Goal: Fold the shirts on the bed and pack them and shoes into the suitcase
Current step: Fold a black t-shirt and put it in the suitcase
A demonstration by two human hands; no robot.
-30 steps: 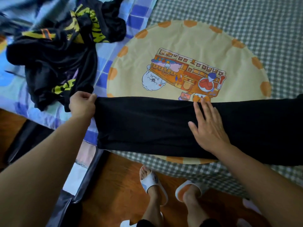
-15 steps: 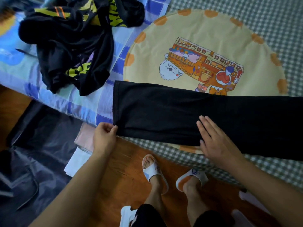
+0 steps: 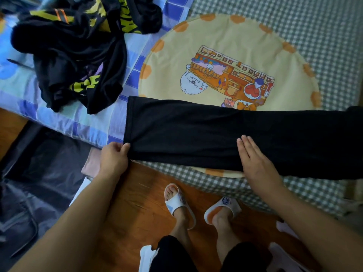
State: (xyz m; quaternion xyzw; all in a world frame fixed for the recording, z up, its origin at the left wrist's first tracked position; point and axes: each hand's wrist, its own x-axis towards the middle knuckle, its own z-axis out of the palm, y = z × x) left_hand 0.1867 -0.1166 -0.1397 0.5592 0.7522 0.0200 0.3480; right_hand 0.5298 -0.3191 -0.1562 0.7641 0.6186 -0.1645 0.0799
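One folded black shirt under both hands, one crumpled heap of black-and-yellow shirts beyond the left hand, count within heap unclear, two hands, left and right hand, two white slippers below the hands, one open suitcase left of the left hand

Of the two hands, left hand is pinched closed; right hand lies flat, fingers straight.

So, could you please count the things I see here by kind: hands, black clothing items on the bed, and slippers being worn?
Hands: 2 (left hand, right hand)
Black clothing: 2 (folded black shirt, crumpled black pile)
Worn slippers: 2 (left slipper, right slipper)
Total: 6
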